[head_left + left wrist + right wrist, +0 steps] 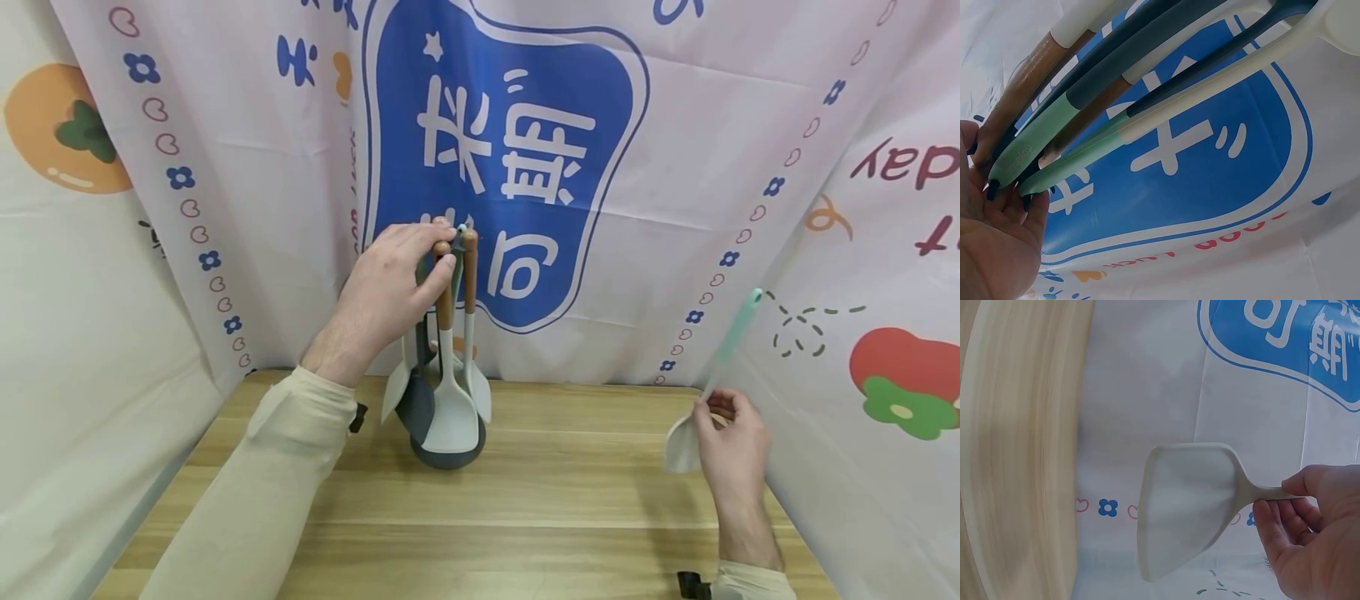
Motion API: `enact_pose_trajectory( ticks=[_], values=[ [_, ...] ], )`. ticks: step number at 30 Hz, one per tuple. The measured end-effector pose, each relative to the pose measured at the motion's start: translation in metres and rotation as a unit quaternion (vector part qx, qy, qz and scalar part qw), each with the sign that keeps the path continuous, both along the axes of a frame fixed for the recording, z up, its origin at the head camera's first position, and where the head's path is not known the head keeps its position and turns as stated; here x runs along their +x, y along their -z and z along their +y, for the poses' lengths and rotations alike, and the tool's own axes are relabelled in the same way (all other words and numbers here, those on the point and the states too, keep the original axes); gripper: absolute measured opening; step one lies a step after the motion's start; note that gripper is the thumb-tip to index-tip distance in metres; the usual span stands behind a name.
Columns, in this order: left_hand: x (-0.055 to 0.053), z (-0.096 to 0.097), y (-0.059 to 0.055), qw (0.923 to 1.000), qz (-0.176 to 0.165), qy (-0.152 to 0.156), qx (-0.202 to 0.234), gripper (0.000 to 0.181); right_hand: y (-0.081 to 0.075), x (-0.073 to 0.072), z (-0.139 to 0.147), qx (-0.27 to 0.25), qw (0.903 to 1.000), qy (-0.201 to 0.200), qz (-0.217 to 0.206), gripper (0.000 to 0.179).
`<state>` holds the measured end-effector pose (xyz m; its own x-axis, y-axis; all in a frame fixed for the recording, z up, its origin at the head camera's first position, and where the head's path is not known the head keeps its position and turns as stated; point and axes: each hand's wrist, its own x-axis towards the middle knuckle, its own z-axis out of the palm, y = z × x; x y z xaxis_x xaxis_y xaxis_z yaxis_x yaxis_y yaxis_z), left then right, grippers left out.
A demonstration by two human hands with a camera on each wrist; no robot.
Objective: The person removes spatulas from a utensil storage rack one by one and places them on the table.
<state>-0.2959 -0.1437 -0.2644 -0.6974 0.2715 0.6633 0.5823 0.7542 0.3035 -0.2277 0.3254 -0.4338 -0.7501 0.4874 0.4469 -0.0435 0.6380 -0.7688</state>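
A bunch of kitchen utensils with brown and green handles stands on a dark round base [447,458]. My left hand [393,279] holds the tops of the handles, thumb on the near side and fingers behind. In the left wrist view, the green handle ends [1035,147] touch its fingers. A white turner [448,412] faces front in the bunch, beside a dark turner [416,408]. Over at the right, my right hand [737,446] pinches a white spatula [1188,500] by its neck, blade down and pale green handle up. The spatula is clear of the utensil bunch.
The wooden table [555,500] runs under both hands. A printed cloth [622,333] hangs along its back edge, and more cloth [862,467] closes in the right side. The left side has cloth too.
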Motion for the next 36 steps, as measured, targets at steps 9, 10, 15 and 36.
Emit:
enact_pose_trajectory(
  ticks=[9,10,15,36],
  values=[
    [-0.001,0.000,0.003,1.0000,0.006,0.003,0.003,0.047,0.008,-0.003,0.011,0.016,0.9997,0.010,-0.015,0.025],
    [-0.001,0.000,0.003,1.0000,0.006,0.002,0.004,0.047,0.009,-0.003,0.012,0.017,0.9997,0.009,-0.017,0.026],
    [-0.001,0.001,0.004,0.9999,0.008,0.003,0.006,0.047,0.013,-0.006,0.017,0.031,0.9988,0.012,-0.035,0.026],
    [-0.002,0.002,0.003,0.9999,0.014,0.002,0.010,0.047,0.039,-0.018,0.045,0.041,0.9908,-0.017,-0.128,0.029]
  ],
)
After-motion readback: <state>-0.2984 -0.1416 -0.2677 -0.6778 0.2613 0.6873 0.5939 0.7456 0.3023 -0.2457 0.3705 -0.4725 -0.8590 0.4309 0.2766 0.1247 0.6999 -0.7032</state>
